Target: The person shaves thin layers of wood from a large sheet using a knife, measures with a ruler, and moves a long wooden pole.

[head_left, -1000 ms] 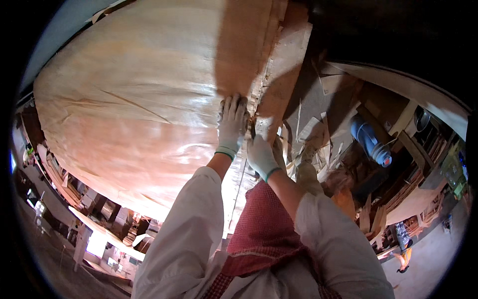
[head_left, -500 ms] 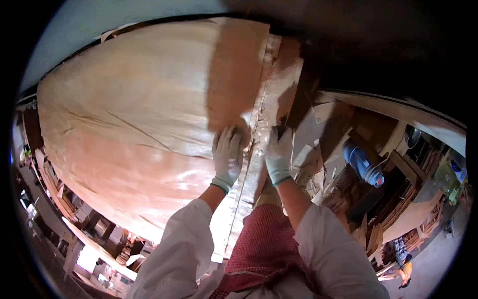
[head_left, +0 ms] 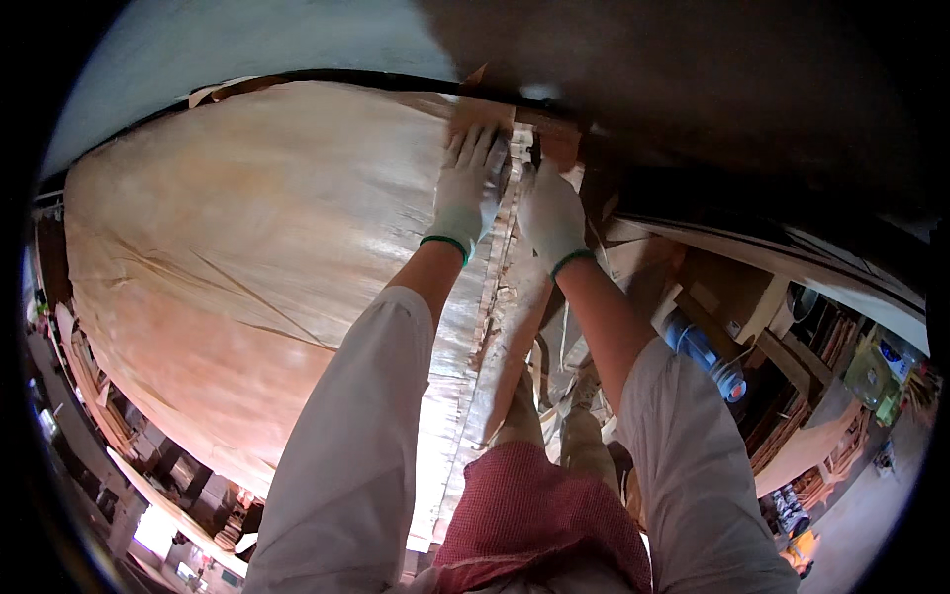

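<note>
A wide, thin, pale tan sheet that looks like wood veneer [head_left: 257, 198] spreads to my left, wrinkled and turning pinkish toward its near side. My left hand [head_left: 467, 193], in a white glove with a green cuff, lies flat on it near the far right corner, fingers stretched forward. Just across the sheet's right edge is my right hand [head_left: 552, 213], gloved alike, with its fingers closed at a small dark thing [head_left: 535, 150] I cannot make out. Between and below the hands runs a ragged, layered edge strip [head_left: 495, 297].
Scraps and a brown cardboard piece [head_left: 727, 287] lie on the right, beside a blue bottle-like container [head_left: 705, 354]. Stacked thin boards [head_left: 792, 396] stand farther right. A long pale board edge [head_left: 772, 262] crosses at right. More wood pieces line the lower left.
Both hands have moved away from me along the sheet's right edge, to its far end. My arms are stretched farther out. The right hand remains closed.
</note>
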{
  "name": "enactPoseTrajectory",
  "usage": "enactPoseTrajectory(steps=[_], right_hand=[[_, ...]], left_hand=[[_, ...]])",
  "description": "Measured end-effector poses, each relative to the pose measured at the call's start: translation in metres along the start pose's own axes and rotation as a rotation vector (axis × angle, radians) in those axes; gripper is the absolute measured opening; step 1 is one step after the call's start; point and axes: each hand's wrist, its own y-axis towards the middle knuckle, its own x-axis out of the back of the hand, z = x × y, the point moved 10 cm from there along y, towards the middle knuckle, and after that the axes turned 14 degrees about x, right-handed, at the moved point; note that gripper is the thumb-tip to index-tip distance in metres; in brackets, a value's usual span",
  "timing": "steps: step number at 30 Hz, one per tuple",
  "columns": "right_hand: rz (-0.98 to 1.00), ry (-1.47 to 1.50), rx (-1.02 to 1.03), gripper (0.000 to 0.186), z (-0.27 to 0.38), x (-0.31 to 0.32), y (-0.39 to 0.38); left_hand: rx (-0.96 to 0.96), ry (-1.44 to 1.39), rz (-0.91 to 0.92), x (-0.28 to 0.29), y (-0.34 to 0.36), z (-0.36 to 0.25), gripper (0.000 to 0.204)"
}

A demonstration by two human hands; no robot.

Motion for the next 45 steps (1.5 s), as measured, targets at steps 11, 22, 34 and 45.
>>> enactPoseTrajectory(steps=[11,22,34,45], right_hand=[[0.106,-0.014,0.019,0.025,-0.015,-0.051,0.002],[0.205,-0.183,0.266,0.02,0.008,-0.049,0.036],[0.368,-0.159,0.244,0.026,-0.008,-0.06,0.009],[0.199,-0.055,0.308,0.029,-0.02,-0.068,-0.034]], left_hand=[[0.018,-0.085,0.021,-0.002,-0.003,0.014,0.059],[0.028,0.033,-0.024,-0.005,-0.002,0.015,0.061],[0.024,0.072,0.11,-0.01,0.001,0.01,0.074],[0.004,0.094,0.05,-0.007,0.005,-0.007,0.057]])
